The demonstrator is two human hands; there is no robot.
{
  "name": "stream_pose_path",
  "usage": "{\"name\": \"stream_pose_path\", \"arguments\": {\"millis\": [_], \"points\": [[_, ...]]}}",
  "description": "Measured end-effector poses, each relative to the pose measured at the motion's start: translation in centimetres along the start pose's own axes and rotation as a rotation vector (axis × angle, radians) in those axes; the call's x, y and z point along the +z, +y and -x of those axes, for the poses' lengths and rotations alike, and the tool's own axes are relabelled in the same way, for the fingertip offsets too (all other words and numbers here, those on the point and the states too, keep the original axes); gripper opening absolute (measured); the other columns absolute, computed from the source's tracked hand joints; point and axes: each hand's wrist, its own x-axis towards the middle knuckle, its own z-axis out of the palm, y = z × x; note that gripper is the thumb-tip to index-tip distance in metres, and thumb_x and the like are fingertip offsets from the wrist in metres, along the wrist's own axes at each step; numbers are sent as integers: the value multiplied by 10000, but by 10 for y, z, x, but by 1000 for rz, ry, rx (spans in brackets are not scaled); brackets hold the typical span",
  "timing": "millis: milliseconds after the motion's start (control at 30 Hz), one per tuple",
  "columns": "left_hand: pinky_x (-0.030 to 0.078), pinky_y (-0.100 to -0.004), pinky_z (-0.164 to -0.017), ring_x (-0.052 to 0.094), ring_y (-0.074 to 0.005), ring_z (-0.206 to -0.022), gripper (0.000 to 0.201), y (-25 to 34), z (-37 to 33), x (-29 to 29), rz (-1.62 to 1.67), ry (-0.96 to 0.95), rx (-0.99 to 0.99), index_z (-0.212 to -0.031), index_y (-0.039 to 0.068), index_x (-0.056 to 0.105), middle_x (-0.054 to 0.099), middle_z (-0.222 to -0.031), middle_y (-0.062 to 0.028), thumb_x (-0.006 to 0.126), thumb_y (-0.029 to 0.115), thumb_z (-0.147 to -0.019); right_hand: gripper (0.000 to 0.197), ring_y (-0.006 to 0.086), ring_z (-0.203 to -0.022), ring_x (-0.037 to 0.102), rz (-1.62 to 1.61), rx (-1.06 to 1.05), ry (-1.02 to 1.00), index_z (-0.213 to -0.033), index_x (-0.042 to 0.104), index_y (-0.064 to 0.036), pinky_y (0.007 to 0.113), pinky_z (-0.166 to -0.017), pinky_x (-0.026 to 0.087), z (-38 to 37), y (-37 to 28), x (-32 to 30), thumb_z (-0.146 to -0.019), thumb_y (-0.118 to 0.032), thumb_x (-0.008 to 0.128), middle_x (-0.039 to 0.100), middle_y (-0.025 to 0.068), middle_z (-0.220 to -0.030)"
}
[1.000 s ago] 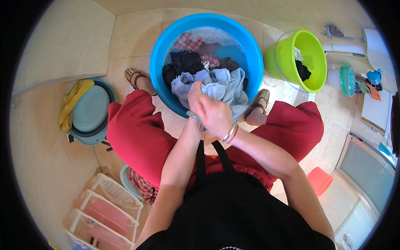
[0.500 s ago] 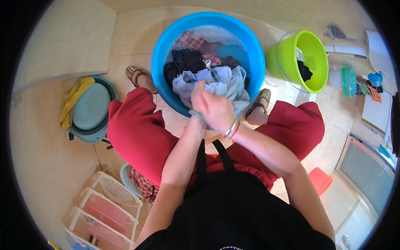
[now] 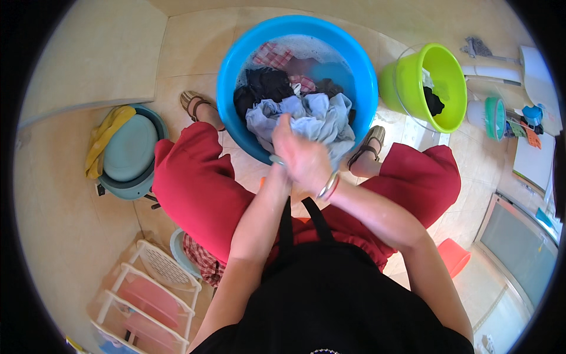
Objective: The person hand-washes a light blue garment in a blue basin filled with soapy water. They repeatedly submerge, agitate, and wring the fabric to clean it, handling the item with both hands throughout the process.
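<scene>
- Cloth (image 3: 321,112): pale blue-grey, soft, crumpled into deep folds. It is bunched in the near part of the blue tub (image 3: 367,68), and one end is draped toward the near rim.
- Behind it, dark clothes (image 3: 268,85) and checked fabric (image 3: 274,56) are seen partly sunk in water; suds (image 3: 306,44) are gathered along the far wall.
- The heap is placed just beyond the hands, its larger part spread to their right. Its nearest folds are overlapped by them in this view, so the exact places of contact are not clearly shown.
- The left hand (image 3: 282,140) and the right hand (image 3: 312,162) are pressed together above the near rim, the right laid across the left. Both are slightly blurred; whether any fold is pinched between them cannot be told.
- One thumb is pointed away from the body, toward the heap.
- The forearms are brought in from the lower edge and joined at the hands in a narrow V. The left arm is held nearly straight, the right bent outward at the elbow.
- The left wrist is ringed by a pale bangle (image 3: 277,160), the right by metal and red bands (image 3: 329,185).
- The tub is flanked by sandals (image 3: 367,147); to its right a green bucket (image 3: 398,88) is set.
</scene>
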Motion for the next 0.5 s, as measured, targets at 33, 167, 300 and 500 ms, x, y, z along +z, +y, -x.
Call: {"name": "stream_pose_path", "arguments": {"millis": [33,167,300,500], "points": [[410,-317,-619,481,-153,-657,312,-8,-5,-2,430,50,-183,-763,30,551,518,-697,-41,486,311,-883,168,327,-545,575,-44,-23,21,-844,525,-73,419,-471,452,7,-20,2,-895,-230,493,557,147,-638],[442,-278,-748,549,-139,-820,283,24,12,13,963,74,-526,-971,33,587,597,-891,-28,489,290,-908,278,339,-537,598,178,59,60,-819,557,-43,451,-506,483,-18,68,14,-926,-264,427,579,179,-628],[444,-273,-816,571,-123,-907,264,111,12,27,814,91,-581,-1008,56,625,627,-993,-20,524,278,-907,383,356,-617,607,292,210,217,-759,580,-39,429,-558,480,-40,171,-26,-941,-335,419,602,206,-668],[386,-268,-848,514,-101,-917,152,161,-15,-41,988,174,123,-969,62,604,592,-959,1,556,190,-902,110,34,-664,493,-642,283,543,-869,611,-29,183,-605,400,-80,63,-152,-863,-138,624,580,-32,-762]]}}
